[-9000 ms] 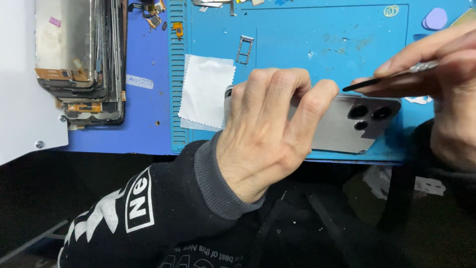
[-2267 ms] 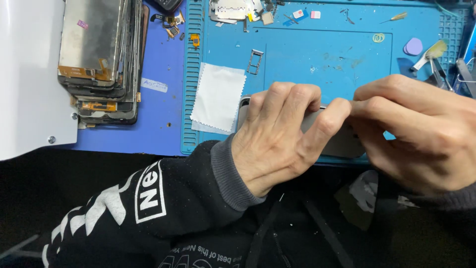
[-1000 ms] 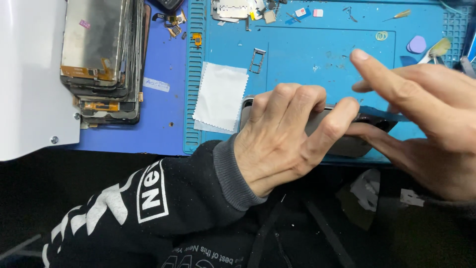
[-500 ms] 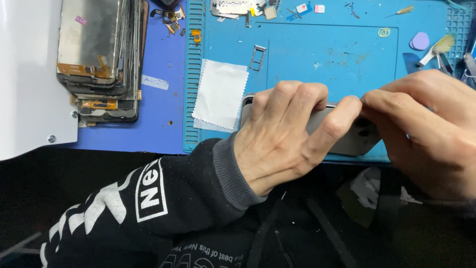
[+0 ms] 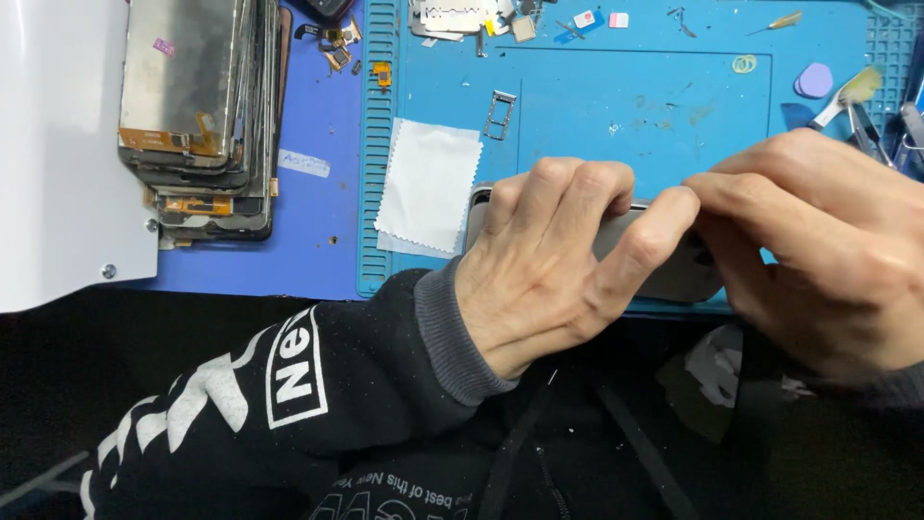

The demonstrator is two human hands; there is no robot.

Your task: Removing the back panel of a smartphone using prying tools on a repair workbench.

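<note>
One grey phone (image 5: 664, 265) lies back-up near the front edge of the blue mat (image 5: 635, 106), which covers the right part of the surface. The left hand (image 5: 549, 260) is clamped over the phone's left half, its fingers (image 5: 568, 197) curled across the far edge and the thumb stretched along the back, so the phone is pinned firmly. The right hand (image 5: 818, 241) is bunched over the phone's right end, fingertips pinched together and meeting the left thumb; whether anything lies between those fingertips cannot be told, as the hand hides that end.

Just left of the phone, one white cloth square (image 5: 428, 183) lies flat on the mat, and one small metal card tray (image 5: 500, 114) lies just beyond the cloth's far right corner. One purple pick (image 5: 814, 80) sits toward the far right corner of the mat, with a brush (image 5: 847, 94) and some metal tools beside it at the right edge. Small loose parts (image 5: 462, 17) are scattered along the far edge; their count is unclear.

On the purple part of the surface to the left stands one stack of phone screens (image 5: 197, 116), several deep. One white panel (image 5: 58, 154) covers the left edge.
</note>
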